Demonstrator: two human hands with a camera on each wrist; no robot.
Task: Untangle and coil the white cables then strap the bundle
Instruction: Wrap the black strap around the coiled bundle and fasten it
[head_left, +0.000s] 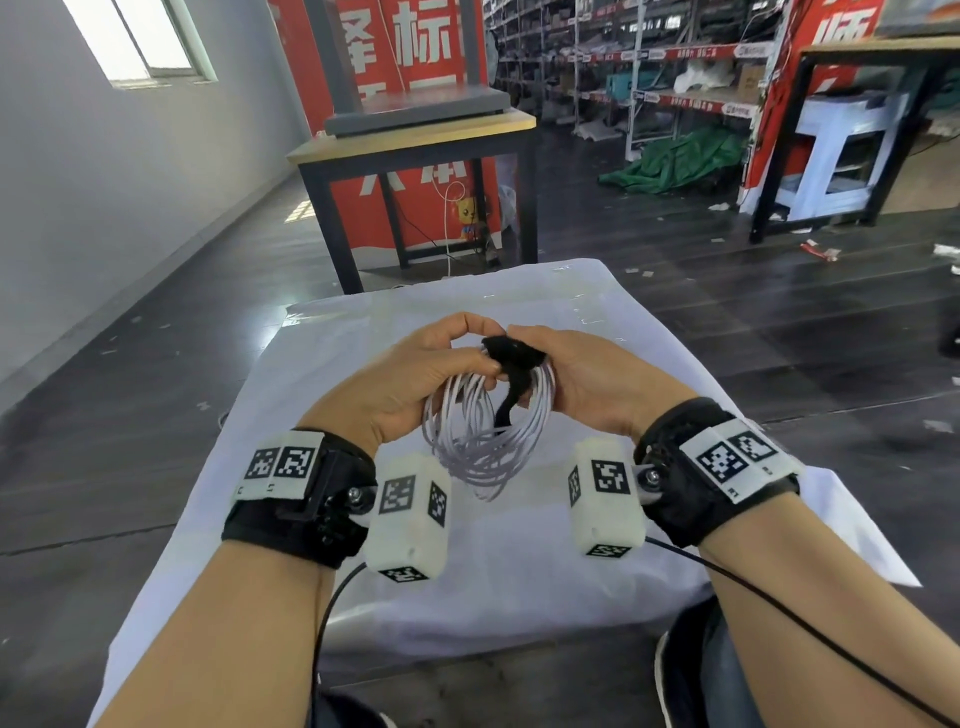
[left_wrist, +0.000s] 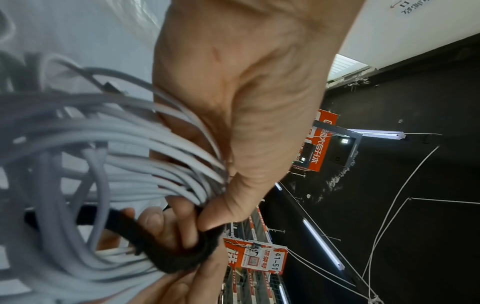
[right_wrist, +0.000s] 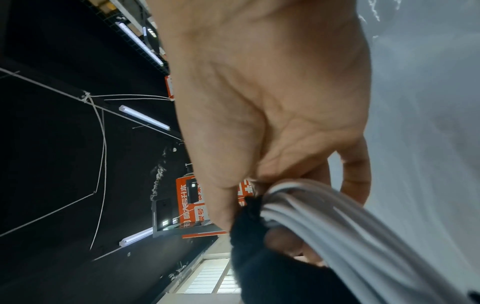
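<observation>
A coil of white cables (head_left: 480, 441) hangs in the air above a table draped in white cloth (head_left: 519, 597). A black strap (head_left: 511, 364) is wrapped over the top of the coil, its loose tail hanging down inside the loop. My left hand (head_left: 415, 374) grips the coil's top from the left, thumb against the strap (left_wrist: 179, 259) and cables (left_wrist: 130, 156). From the right, my right hand (head_left: 576, 374) holds the same spot, fingers curled round the cables (right_wrist: 337, 226) and pinching the strap (right_wrist: 259, 246).
A wooden table (head_left: 415, 140) with black legs stands just beyond the draped table. Dark floor lies on both sides. Warehouse shelves (head_left: 649, 62) and a green tarp (head_left: 680, 161) are far off at the right. Black sensor cords (head_left: 779, 608) trail from my wrists.
</observation>
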